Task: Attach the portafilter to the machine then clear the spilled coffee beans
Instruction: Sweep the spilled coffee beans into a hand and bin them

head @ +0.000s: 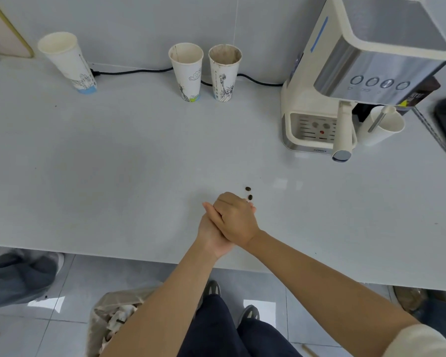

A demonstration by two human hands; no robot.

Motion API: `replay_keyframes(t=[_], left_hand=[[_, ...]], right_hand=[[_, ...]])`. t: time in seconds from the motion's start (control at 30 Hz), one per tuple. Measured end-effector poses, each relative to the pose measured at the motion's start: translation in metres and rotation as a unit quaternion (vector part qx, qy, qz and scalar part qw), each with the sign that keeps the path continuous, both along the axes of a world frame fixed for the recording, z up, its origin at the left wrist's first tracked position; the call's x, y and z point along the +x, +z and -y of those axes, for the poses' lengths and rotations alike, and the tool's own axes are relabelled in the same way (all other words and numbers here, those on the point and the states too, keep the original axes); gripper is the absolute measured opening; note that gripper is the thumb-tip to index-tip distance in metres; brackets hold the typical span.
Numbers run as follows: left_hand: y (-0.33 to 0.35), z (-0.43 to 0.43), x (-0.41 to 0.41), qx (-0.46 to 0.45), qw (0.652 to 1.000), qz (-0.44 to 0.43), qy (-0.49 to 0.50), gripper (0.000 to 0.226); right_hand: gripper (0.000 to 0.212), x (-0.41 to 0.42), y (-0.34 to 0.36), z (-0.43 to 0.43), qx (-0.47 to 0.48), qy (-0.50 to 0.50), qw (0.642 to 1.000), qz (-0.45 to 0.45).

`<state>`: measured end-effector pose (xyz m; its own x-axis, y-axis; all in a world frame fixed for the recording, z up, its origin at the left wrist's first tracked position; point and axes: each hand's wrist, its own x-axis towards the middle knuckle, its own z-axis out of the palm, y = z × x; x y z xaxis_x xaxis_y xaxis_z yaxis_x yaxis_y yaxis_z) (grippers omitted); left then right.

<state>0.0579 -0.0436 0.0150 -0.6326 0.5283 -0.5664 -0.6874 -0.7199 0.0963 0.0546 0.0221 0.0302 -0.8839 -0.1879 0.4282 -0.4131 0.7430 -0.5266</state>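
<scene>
Two dark coffee beans lie on the white table, just beyond my fingertips. My right hand lies across my left hand, knuckles up, with its fingers curled down next to the nearer bean. The left hand is beneath it with straight fingers, and its palm is covered. Whether either hand holds beans is hidden. The cream and steel coffee machine stands at the back right. The portafilter sits in the machine, its cream handle pointing toward me.
Three used paper cups stand along the back wall in front of a black power cable. A white cup stands right of the machine. A lined bin sits on the floor under the table's front edge.
</scene>
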Motion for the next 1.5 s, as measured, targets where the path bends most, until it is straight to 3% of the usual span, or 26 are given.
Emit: replay_keyframes(t=[0.17,0.27,0.4,0.5,0.63,0.83,0.97,1.17,1.5], left_hand=[[0.006,0.004,0.005,-0.044,0.999,-0.012,0.001,0.044],[0.005,0.006,0.008,-0.142,0.99,0.007,-0.009,0.037],[-0.002,0.015,0.011,-0.114,0.993,0.014,0.013,0.052],[-0.009,0.022,0.01,-0.14,0.989,0.035,0.011,0.051],[-0.017,0.031,0.011,-0.145,0.989,0.036,0.017,0.06],[-0.02,0.042,0.011,-0.151,0.988,0.036,0.017,0.059],[-0.02,0.049,0.011,-0.157,0.987,0.041,0.016,0.058],[-0.018,0.052,0.007,-0.149,0.988,0.034,0.013,0.059],[-0.023,0.032,-0.003,-0.147,0.989,0.022,-0.016,0.058]], right_hand=[[0.028,0.008,0.003,0.001,-0.012,0.008,1.0,0.017],[0.031,0.011,0.006,-0.008,-0.033,0.021,0.999,0.032],[0.019,0.002,0.007,-0.033,-0.031,-0.026,0.997,0.061],[0.014,-0.007,-0.001,-0.057,0.0,-0.072,0.993,0.094],[0.031,-0.017,-0.02,-0.077,0.067,-0.109,0.976,0.177],[0.058,-0.032,-0.045,-0.077,0.226,-0.046,0.931,0.282],[0.05,-0.039,-0.061,-0.068,0.289,-0.059,0.933,0.207],[0.029,-0.044,-0.06,-0.058,0.302,-0.048,0.951,0.042],[0.047,-0.047,-0.069,-0.063,0.255,-0.021,0.966,0.03]])
